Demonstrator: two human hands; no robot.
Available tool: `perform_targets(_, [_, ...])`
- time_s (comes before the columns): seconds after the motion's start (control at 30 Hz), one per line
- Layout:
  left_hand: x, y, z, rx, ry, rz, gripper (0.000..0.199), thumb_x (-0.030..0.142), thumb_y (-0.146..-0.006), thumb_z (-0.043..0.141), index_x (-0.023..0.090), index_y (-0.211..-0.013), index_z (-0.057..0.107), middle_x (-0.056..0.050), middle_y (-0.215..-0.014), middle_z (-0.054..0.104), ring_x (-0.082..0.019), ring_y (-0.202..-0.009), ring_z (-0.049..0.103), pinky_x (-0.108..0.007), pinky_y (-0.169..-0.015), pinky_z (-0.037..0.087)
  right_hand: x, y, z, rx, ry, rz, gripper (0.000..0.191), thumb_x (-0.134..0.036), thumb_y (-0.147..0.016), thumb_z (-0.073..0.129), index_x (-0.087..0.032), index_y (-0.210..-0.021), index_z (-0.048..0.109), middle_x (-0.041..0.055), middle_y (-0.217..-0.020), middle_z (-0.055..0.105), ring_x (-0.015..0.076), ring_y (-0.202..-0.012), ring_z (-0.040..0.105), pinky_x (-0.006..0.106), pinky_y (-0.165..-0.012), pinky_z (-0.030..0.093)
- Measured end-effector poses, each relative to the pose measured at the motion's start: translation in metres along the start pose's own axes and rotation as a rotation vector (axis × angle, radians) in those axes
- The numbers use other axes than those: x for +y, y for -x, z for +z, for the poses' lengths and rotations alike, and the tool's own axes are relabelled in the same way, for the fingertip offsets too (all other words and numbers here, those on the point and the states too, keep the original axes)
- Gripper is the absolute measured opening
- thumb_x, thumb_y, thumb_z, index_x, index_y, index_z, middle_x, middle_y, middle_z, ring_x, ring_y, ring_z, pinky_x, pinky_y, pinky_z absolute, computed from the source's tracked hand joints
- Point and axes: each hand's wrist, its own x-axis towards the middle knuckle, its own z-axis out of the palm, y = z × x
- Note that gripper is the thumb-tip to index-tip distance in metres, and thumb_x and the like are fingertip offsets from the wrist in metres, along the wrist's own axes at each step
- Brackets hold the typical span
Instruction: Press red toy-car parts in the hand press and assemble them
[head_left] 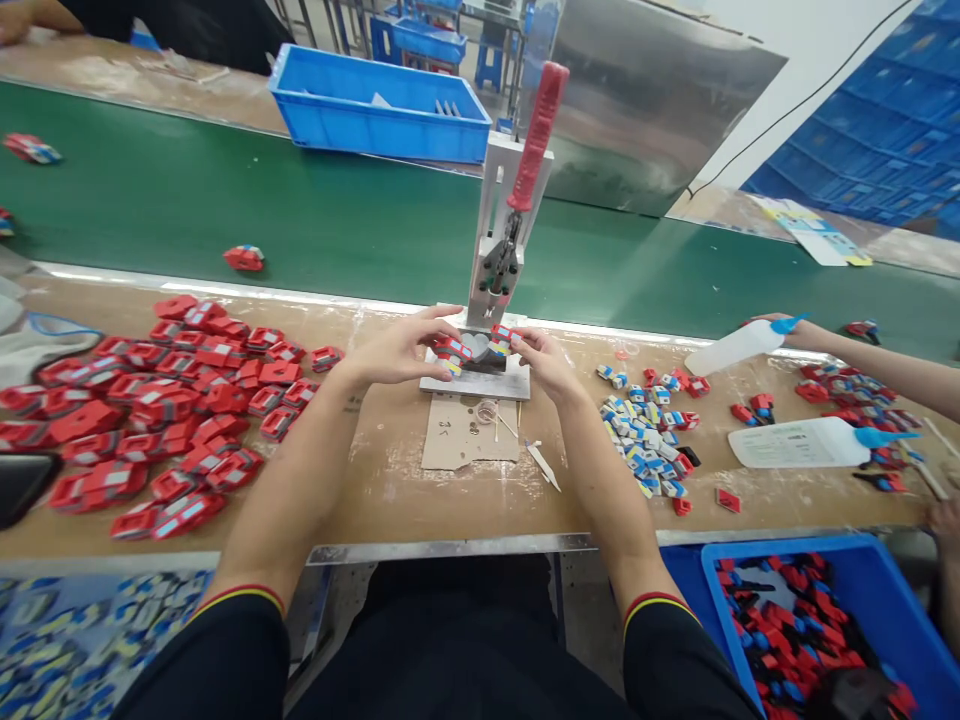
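Note:
My left hand (394, 350) is closed on a red toy car body (453, 350) with light blue and yellow parts. Pinched in the fingers of my right hand (549, 364) is a smaller red, blue and yellow plastic piece (500, 339). Both hands are at the base of a hand press (495, 265), over its dark fixture (486, 352). The red-wrapped lever (538, 135) of the press points up. In front of the base lies a cardboard piece (450, 440) with a tape roll and thin sticks on it.
Red car bodies (180, 400) are heaped at left, small white-and-blue pieces (645, 440) at right. Beyond runs a green conveyor (360, 220) with a blue bin (390, 135) behind it. Another person's hand (795, 332) is near a white squeeze bottle (735, 347). A blue crate (712, 610) stands lower right.

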Motion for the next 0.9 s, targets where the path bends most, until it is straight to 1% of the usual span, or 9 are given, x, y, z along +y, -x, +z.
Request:
perform_targets(0.07, [-0.003,0.005,0.003,0.118,0.147,0.021,0.052,0.051,-0.074,0.092,0.021,-0.113,0.077,-0.018,-0.157,0.057,-0.031,-0.124,0.071,-0.045,-0.103,0.062,-0.002,0.011,-0.009,-0.002,-0.029,0.023,0.054,-0.064,-0.078,0.075,-0.023,-0.113,0.073,0.006,-0.102,0.077,0.0173,-0.086,0.066,0.027,-0.066,0.049])
perform_targets(0.13, [-0.007,0.004,0.007,0.198,0.283,0.052,0.056,0.05,-0.069,0.097,0.021,-0.113,0.077,-0.017,-0.152,0.062,-0.029,-0.116,0.074,-0.044,-0.101,0.064,-0.007,0.023,-0.015,-0.018,-0.114,0.036,0.055,-0.064,-0.076,0.077,-0.024,-0.113,0.074,0.0054,-0.1,0.076,0.0167,-0.083,0.065,0.027,-0.064,0.049])
perform_targets(0.3, [-0.012,-0.011,0.018,0.346,0.581,0.136,0.061,0.055,-0.067,0.098,0.025,-0.115,0.076,-0.01,-0.128,0.075,-0.023,-0.097,0.077,-0.032,-0.075,0.067,-0.025,0.053,-0.019,-0.03,-0.424,0.065,0.052,-0.068,-0.079,0.068,-0.027,-0.111,0.072,0.0074,-0.097,0.07,0.0202,-0.081,0.059,0.033,-0.065,0.047])
perform_targets(0.43, [-0.017,-0.017,0.025,0.381,0.761,0.189,0.058,0.055,-0.07,0.097,0.034,-0.119,0.074,-0.001,-0.102,0.078,-0.015,-0.071,0.072,-0.028,-0.056,0.061,-0.034,0.068,-0.012,0.05,-0.51,0.081,0.059,-0.073,-0.072,0.064,-0.031,-0.113,0.07,0.006,-0.088,0.061,0.0199,-0.071,0.043,0.033,-0.058,0.038])
perform_targets(0.57, [-0.027,-0.018,0.027,0.398,0.859,0.206,0.052,0.048,-0.072,0.098,0.04,-0.119,0.074,0.004,-0.1,0.079,-0.011,-0.062,0.067,-0.027,-0.053,0.059,-0.03,0.072,-0.005,0.08,-0.561,0.039,0.068,-0.079,-0.061,0.07,-0.035,-0.112,0.069,0.0024,-0.078,0.048,0.0191,-0.067,0.033,0.031,-0.054,0.031])
perform_targets(0.63, [-0.031,-0.018,0.028,0.428,0.876,0.179,0.052,0.047,-0.072,0.098,0.041,-0.118,0.074,0.005,-0.102,0.08,-0.012,-0.064,0.067,-0.028,-0.054,0.06,-0.025,0.073,-0.006,0.081,-0.538,0.009,0.071,-0.084,-0.062,0.067,-0.036,-0.115,0.068,0.0022,-0.079,0.047,0.0185,-0.065,0.033,0.031,-0.052,0.031])
perform_targets(0.73, [-0.031,-0.019,0.031,0.475,0.898,0.142,0.052,0.043,-0.074,0.098,0.043,-0.119,0.071,0.006,-0.102,0.08,-0.012,-0.066,0.069,-0.03,-0.061,0.063,-0.017,0.07,-0.021,0.037,-0.414,-0.048,0.068,-0.084,-0.076,0.058,-0.037,-0.125,0.064,0.0048,-0.093,0.058,0.0174,-0.066,0.038,0.029,-0.048,0.032])
perform_targets(0.8, [-0.03,-0.021,0.036,0.503,0.905,0.114,0.055,0.043,-0.074,0.097,0.042,-0.12,0.067,0.005,-0.101,0.079,-0.012,-0.067,0.071,-0.032,-0.067,0.065,-0.012,0.062,-0.04,0.029,-0.291,-0.086,0.062,-0.079,-0.086,0.055,-0.039,-0.133,0.059,0.0063,-0.11,0.065,0.0169,-0.072,0.049,0.028,-0.049,0.037])
perform_targets(0.9, [-0.033,-0.024,0.046,0.511,0.859,0.062,0.06,0.049,-0.077,0.094,0.037,-0.125,0.061,0.001,-0.105,0.078,-0.017,-0.077,0.076,-0.038,-0.078,0.068,-0.005,0.029,-0.078,0.141,-0.016,-0.106,0.058,-0.071,-0.091,0.055,-0.039,-0.139,0.053,0.006,-0.121,0.067,0.0177,-0.086,0.063,0.03,-0.062,0.05])
